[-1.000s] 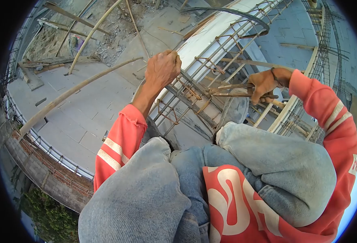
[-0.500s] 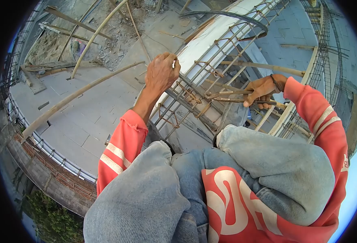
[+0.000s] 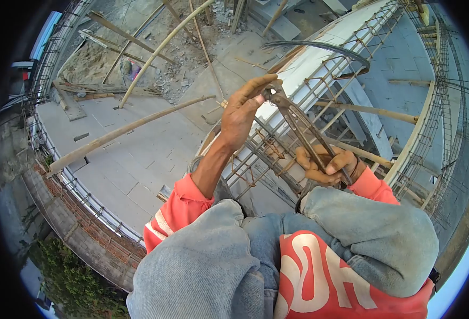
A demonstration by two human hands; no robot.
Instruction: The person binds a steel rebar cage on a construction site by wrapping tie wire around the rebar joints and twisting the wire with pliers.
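My right hand (image 3: 327,164) grips the two long handles of a pair of pincers (image 3: 302,123); the tool slants up and left, its handles slightly apart. Up at the jaws is my left hand (image 3: 240,114), its fingers bent together against the pincer head. Whatever is pinched in those fingers is too small to make out. Below both hands lies a cage of steel rebar (image 3: 266,142), its bars crossed by rusty ties and stirrups. The pincers are held above it.
A bundle of dark wire (image 3: 330,49) rests across the white beam (image 3: 319,56). Wooden poles (image 3: 131,135) slope over a grey slab (image 3: 123,159) on the left. More mesh of bars (image 3: 450,106) runs along the right. My knees (image 3: 367,223) are close beneath the hands.
My right hand has swung the pincers from nearly level to upright, bringing the jaws off the rebar up to my left fingers. The view has shifted slightly left and up.
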